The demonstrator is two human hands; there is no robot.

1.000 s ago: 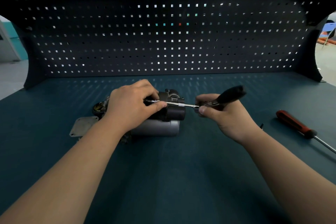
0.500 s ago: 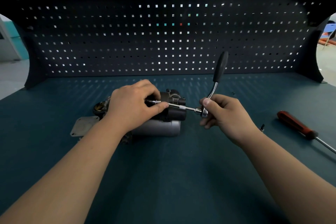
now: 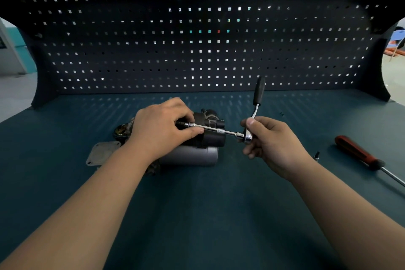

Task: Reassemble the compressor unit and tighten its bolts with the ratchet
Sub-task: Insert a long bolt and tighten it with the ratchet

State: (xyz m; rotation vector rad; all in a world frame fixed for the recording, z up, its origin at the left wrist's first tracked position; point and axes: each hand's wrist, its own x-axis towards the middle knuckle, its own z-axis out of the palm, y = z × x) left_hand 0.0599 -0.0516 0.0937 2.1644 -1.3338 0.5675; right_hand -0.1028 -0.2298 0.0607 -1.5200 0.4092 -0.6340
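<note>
right hand [image 3: 274,144] grips chrome ratchet [image 3: 248,136]; black ribbed compressor [image 3: 211,129].

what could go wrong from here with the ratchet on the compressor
1. The long extension bar is steadied only by a pinch of the left hand; if it tilts, its far end, hidden under that hand, may slip off the bolt.
2. The right hand grips the ratchet at its head, not the raised handle, so torque may be weak.
3. The compressor unit lies on the table with no clamp in view and could roll.
</note>
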